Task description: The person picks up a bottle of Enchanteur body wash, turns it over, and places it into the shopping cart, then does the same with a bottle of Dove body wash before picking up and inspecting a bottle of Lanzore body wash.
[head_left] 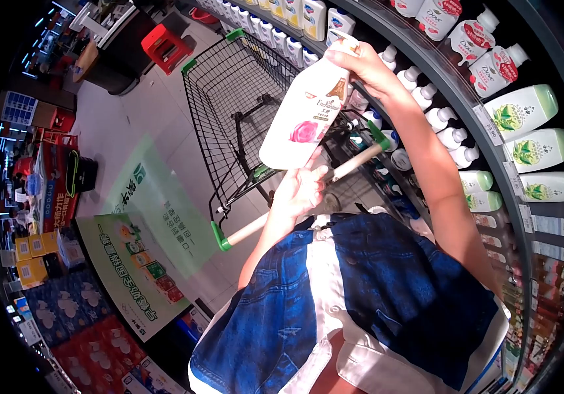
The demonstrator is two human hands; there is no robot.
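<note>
A large white pump bottle [308, 115] with a pink rose and brown lettering on its label is tilted in front of me, over the cart. Its neck and pump head are gripped by my right hand [360, 64], whose thumb lies across the top. At the lower end, my left hand [303, 188] has its fingers curled against the bottle's edge; part of them is hidden behind it. Just below the bottle runs the beige handle [249, 234] of a black wire shopping cart [219, 111] with green corners.
Shelves on the right hold white pump bottles [452, 138], red-labelled Dove bottles [475, 39] and green-capped bottles [541, 151]. A red stool [165, 47] stands beyond the cart. A green-and-white sign panel [138, 269] and stacked packages [68, 305] are at the left.
</note>
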